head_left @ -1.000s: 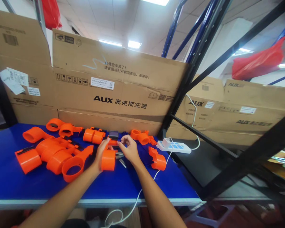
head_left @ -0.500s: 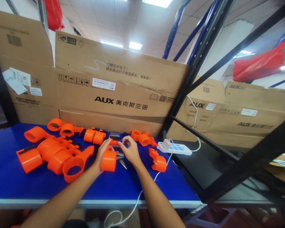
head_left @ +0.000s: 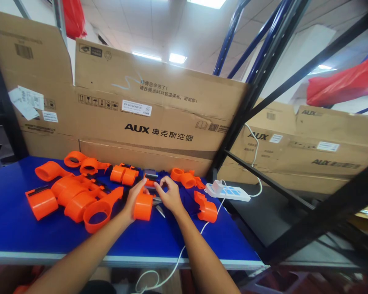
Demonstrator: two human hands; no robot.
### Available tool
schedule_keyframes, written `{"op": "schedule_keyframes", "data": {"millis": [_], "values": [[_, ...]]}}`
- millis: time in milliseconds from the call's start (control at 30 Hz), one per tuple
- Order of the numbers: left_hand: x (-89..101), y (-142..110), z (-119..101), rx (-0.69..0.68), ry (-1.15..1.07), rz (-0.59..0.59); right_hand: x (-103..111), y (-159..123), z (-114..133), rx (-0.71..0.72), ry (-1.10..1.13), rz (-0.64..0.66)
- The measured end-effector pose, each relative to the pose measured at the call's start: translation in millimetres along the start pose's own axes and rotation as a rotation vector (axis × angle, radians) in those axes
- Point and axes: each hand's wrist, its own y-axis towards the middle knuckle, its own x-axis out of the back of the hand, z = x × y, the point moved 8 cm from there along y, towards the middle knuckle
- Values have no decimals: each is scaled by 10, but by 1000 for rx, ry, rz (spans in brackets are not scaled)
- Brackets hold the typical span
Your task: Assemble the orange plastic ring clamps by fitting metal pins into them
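My left hand (head_left: 134,199) grips an orange plastic cylinder part (head_left: 143,207) near the middle of the blue table (head_left: 6,228). My right hand (head_left: 169,193) pinches at the top of that same part, by a small dark module (head_left: 150,175) fixed to it. A metal tool (head_left: 158,209) lies on the table just under my right hand. Both hands are closed around the part.
Several loose orange plastic parts (head_left: 70,196) lie to the left, more behind (head_left: 185,178) and one to the right (head_left: 206,207). A white power strip (head_left: 227,191) with cable sits at the table's right edge. Cardboard boxes (head_left: 159,122) wall the back. Black rack struts (head_left: 263,179) cross the right.
My hands and the orange part stay in place with small finger movements. The camera has shifted slightly, nothing else has moved.
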Motion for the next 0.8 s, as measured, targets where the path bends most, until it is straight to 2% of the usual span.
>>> {"op": "schedule_keyframes", "data": {"millis": [133, 500, 800], "values": [[10, -13, -55, -52, 49, -49, 1, 9, 30, 24, 3, 30], [-137, -67, -66, 18, -72, 31, -2, -4, 183, 112, 1, 83], [-138, -59, -21, 64, -60, 37, 1, -5, 192, 107, 19, 80]]}}
